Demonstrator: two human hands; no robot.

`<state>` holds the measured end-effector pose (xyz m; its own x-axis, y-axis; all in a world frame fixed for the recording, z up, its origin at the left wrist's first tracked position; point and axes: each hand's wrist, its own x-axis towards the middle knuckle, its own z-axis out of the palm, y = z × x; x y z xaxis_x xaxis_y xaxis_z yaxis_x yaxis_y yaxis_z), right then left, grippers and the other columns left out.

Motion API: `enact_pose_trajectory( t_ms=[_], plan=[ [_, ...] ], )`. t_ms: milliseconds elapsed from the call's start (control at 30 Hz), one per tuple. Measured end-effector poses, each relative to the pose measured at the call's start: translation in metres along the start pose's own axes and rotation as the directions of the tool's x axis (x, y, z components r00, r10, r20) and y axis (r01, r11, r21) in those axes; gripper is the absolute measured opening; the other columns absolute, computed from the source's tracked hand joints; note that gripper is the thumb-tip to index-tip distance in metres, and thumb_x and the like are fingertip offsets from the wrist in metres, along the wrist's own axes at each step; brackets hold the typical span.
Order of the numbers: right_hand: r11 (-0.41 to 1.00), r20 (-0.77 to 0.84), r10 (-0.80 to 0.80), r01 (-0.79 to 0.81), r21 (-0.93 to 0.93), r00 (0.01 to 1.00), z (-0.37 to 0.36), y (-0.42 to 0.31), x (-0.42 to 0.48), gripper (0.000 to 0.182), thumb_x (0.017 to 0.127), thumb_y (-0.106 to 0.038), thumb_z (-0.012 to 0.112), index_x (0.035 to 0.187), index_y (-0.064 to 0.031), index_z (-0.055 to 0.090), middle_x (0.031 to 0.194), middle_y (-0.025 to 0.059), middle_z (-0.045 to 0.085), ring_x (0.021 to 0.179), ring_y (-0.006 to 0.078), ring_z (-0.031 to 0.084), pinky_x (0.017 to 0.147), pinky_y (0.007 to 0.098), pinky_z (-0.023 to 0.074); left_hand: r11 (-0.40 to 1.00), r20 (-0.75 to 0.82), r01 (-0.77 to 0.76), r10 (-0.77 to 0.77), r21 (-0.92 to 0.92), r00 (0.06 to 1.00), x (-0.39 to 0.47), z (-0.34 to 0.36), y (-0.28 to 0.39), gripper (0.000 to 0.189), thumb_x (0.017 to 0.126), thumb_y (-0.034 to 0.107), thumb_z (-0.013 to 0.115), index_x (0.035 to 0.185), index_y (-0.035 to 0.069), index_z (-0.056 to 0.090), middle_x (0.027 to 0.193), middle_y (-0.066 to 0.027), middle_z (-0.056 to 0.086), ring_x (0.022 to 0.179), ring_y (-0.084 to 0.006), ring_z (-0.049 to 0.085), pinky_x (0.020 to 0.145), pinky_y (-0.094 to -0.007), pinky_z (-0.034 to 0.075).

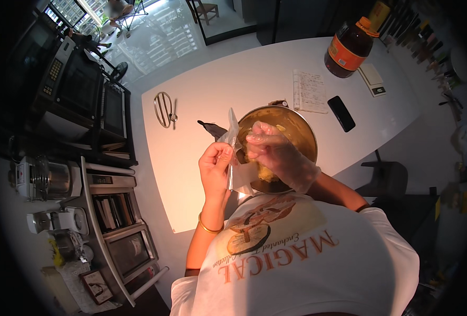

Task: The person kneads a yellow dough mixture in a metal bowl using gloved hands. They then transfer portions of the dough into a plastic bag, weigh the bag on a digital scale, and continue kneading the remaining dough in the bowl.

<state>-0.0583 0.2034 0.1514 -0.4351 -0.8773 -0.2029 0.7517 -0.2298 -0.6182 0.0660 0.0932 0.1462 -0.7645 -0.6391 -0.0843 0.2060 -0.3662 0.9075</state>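
My left hand [217, 162] is bare, with a gold bangle at its wrist, and pinches a clear plastic glove or small bag [233, 138] between thumb and fingers. A clear disposable glove covers my right hand [275, 152], whose fingers are curled above a round metal bowl [310, 138]. Whether those fingers hold anything cannot be made out. Yellow dough or batter [267, 173] lies in the bowl, partly hidden by my right hand and the plastic. A dark pointed item [213, 129] lies on the table just left of the bowl.
On the white table [194, 189] are a metal mixer paddle [163, 110] at the left, a handwritten notebook [310, 91], a black phone [341, 113], a kitchen scale [371, 79] and a large orange-capped bottle [348, 49]. Ovens and a shelf stand left; a person sits far off.
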Motion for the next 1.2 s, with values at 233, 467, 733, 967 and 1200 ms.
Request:
enact_pose_trajectory(
  t_ms=[233,467,733,967,1200],
  plan=[
    [0.927,0.003,0.088,-0.081,-0.366,0.996,0.014,-0.003,0.002,0.017,0.085,-0.02,0.063,0.083,-0.0059,0.053,0.071,0.0003,0.051,0.066,0.0092,0.047,0.06,0.0234,0.0377,0.856,0.096,-0.314,0.302,0.412,0.949,0.006,-0.008,-0.012,0.007,0.087,0.002,0.064,0.082,-0.001,0.062,0.074,0.0018,0.055,0.066,-0.0047,0.049,0.062,-0.0185,0.039],
    [0.979,0.01,-0.008,0.01,-0.205,1.0,0.002,0.003,0.008,0.017,0.081,-0.007,0.065,0.076,-0.0079,0.048,0.075,0.0023,0.053,0.069,0.0101,0.051,0.065,0.0239,0.0441,0.89,0.12,-0.286,0.26,0.355,0.958,0.01,-0.01,-0.021,0.006,0.089,0.003,0.063,0.093,-0.001,0.062,0.079,0.0008,0.058,0.068,-0.0051,0.051,0.063,-0.0187,0.042],
    [0.999,-0.038,-0.025,0.024,-0.031,0.999,0.001,0.012,0.013,0.028,0.078,-0.001,0.065,0.075,-0.0118,0.039,0.068,-0.0008,0.046,0.059,0.0075,0.044,0.055,0.022,0.038,0.929,0.137,-0.235,0.203,0.288,0.97,0.005,0.004,-0.024,0.019,0.084,-0.006,0.064,0.102,-0.001,0.06,0.082,0.0003,0.059,0.071,-0.0029,0.052,0.064,-0.0152,0.042],
    [0.999,-0.07,-0.025,0.027,0.026,0.997,0.013,0.008,0.014,0.029,0.08,-0.007,0.067,0.079,-0.0124,0.039,0.066,-0.0024,0.043,0.054,0.0062,0.037,0.05,0.02,0.0312,0.838,0.176,-0.327,0.277,0.436,0.945,0.01,0.003,-0.028,0.005,0.09,0.003,0.061,0.093,0.001,0.058,0.075,0.0025,0.055,0.065,-0.0047,0.048,0.059,-0.0184,0.039],
    [0.998,-0.014,-0.056,0.057,0.002,0.998,0.002,0.002,0.013,0.025,0.08,-0.007,0.066,0.085,-0.0107,0.042,0.065,-0.0035,0.041,0.055,0.0054,0.037,0.05,0.0202,0.0297,0.993,0.14,-0.108,0.1,0.052,0.985,0.008,0.002,-0.022,0.012,0.097,0.014,0.054,0.09,0.004,0.054,0.084,-0.0012,0.054,0.067,-0.0065,0.046,0.06,-0.0202,0.038]
  ],
)
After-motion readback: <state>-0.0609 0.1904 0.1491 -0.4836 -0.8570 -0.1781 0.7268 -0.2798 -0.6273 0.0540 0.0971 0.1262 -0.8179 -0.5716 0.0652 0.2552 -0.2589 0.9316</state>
